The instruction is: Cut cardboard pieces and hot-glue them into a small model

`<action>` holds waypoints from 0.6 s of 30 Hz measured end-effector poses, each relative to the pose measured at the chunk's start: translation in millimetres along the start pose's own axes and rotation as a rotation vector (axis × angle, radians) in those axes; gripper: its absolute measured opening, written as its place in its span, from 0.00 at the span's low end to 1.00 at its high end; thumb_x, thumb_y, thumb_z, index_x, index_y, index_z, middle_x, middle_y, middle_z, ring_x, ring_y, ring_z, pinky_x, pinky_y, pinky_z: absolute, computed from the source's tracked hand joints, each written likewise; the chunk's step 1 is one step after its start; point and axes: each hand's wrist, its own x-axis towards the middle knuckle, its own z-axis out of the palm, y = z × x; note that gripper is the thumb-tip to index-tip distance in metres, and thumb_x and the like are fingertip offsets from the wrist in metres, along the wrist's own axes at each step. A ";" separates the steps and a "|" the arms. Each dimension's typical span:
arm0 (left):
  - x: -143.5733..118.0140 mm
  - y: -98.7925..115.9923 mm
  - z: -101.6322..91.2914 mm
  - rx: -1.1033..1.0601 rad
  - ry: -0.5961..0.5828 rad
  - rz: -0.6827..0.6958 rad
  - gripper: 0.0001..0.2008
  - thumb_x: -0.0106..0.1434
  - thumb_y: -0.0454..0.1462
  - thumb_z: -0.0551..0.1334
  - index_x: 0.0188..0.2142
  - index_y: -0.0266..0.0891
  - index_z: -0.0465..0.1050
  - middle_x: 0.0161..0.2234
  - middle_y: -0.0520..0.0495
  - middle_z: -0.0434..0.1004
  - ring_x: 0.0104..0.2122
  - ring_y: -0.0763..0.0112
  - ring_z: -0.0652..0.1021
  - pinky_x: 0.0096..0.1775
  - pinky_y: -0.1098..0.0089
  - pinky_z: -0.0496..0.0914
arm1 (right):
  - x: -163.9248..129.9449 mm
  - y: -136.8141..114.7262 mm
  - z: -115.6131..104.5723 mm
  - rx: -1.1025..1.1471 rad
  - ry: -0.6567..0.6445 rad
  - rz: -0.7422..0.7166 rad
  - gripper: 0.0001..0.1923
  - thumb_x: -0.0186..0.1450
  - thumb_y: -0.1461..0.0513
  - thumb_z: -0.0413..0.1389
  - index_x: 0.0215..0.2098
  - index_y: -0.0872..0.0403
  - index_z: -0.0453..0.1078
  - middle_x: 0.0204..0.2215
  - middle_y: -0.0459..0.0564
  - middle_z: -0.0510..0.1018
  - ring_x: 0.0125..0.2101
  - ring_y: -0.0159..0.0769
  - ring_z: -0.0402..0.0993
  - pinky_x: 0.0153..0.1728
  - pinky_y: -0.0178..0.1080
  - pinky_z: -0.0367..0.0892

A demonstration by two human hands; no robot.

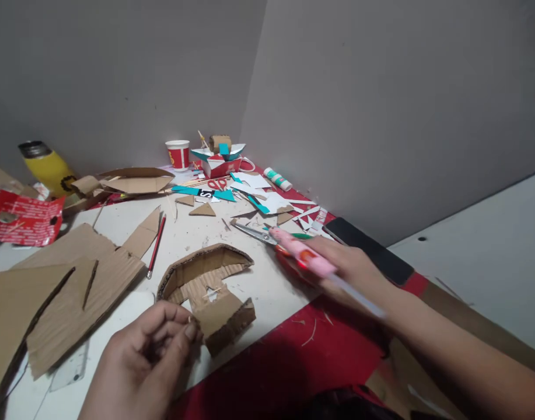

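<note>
My right hand (352,265) is wrapped round a pink hot glue gun (303,252), whose small red light glows; a pale glue stick runs out of its back end. Beyond its nozzle lies a pair of pliers or cutters (255,232), partly hidden. My left hand (140,356) is closed in a pinch at the near left of a folded cardboard piece (219,318). A tiny pale tip shows between thumb and forefinger, too small to name. The cardboard piece has a curved, raised wall and a small ragged hole with a thin sliver across it.
Large cardboard sheets (83,280) and a red pencil (157,245) lie left. Behind stand a yellow bottle (52,169), a paper cup (178,156) and a paper boat (221,163). Red-handled scissors (217,184) lie among scraps. A dark phone (367,248) rests along the right edge.
</note>
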 end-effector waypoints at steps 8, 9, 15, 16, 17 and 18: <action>3.4 15.9 -12.3 0.473 0.109 0.338 0.07 0.59 0.44 0.62 0.31 0.46 0.75 0.25 0.55 0.78 0.22 0.73 0.75 0.23 0.80 0.69 | 23.9 -10.6 -29.1 0.001 -0.308 -0.110 0.21 0.62 0.52 0.55 0.50 0.56 0.69 0.40 0.57 0.75 0.36 0.42 0.73 0.34 0.40 0.68; 4.2 18.1 -12.3 0.511 0.110 0.365 0.06 0.59 0.43 0.62 0.32 0.46 0.75 0.26 0.55 0.79 0.23 0.73 0.76 0.24 0.80 0.69 | 26.1 -14.9 -36.1 0.051 -0.251 -0.123 0.21 0.64 0.52 0.54 0.50 0.56 0.69 0.40 0.57 0.75 0.37 0.42 0.73 0.36 0.41 0.68; 11.0 26.5 -9.7 0.558 0.057 0.338 0.07 0.62 0.42 0.59 0.33 0.45 0.74 0.26 0.55 0.78 0.23 0.73 0.76 0.24 0.79 0.69 | 57.2 -62.3 -41.2 0.717 -0.278 -0.088 0.28 0.61 0.57 0.58 0.58 0.54 0.62 0.37 0.49 0.75 0.27 0.28 0.71 0.26 0.30 0.66; 11.3 27.1 -10.2 0.545 0.059 0.334 0.07 0.62 0.42 0.59 0.33 0.45 0.74 0.25 0.55 0.78 0.23 0.73 0.76 0.24 0.79 0.69 | 62.0 -69.6 -36.4 0.790 -0.368 -0.106 0.28 0.59 0.58 0.61 0.56 0.56 0.64 0.35 0.48 0.74 0.25 0.26 0.69 0.24 0.29 0.65; 11.0 27.6 -11.1 0.532 0.070 0.334 0.07 0.61 0.42 0.60 0.32 0.44 0.75 0.25 0.55 0.78 0.23 0.73 0.76 0.25 0.79 0.70 | 65.1 -75.4 -30.9 0.827 -0.450 -0.140 0.25 0.58 0.59 0.61 0.53 0.58 0.67 0.32 0.46 0.74 0.24 0.25 0.67 0.23 0.28 0.63; 10.1 27.8 -12.1 0.518 0.088 0.333 0.06 0.60 0.42 0.61 0.31 0.44 0.75 0.26 0.55 0.78 0.24 0.73 0.76 0.26 0.79 0.70 | 66.2 -79.7 -24.9 0.850 -0.483 -0.196 0.20 0.58 0.61 0.61 0.49 0.59 0.70 0.30 0.46 0.72 0.23 0.25 0.66 0.23 0.27 0.62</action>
